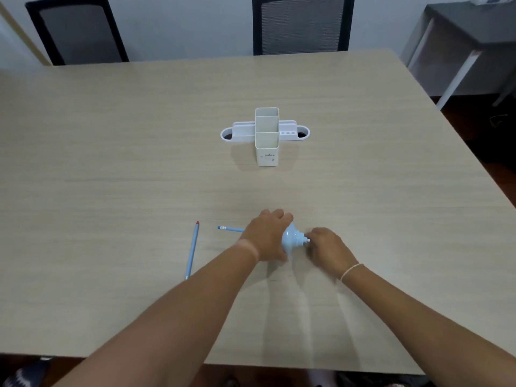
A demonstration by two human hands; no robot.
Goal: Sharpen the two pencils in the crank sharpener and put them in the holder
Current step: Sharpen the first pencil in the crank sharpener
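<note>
Near table point(111, 163) edge: left hand point(265, 238) clamps pale-blue sharpener point(291, 240), blue pencil point(231, 228) inserted. Right hand point(328, 247) pinches its crank. Second pencil point(192, 251), red-tipped, lies apart.

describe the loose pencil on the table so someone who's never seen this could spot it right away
On the near half of the pale wood table, look left of the left hand that covers the light blue sharpener. The loose pencil lies there, running toward the viewer. Unlike the other pencil, it lies alone, with a red far end.

Both hands low and close: left point(266, 237) cupped, right point(328, 248) pinching.
</note>
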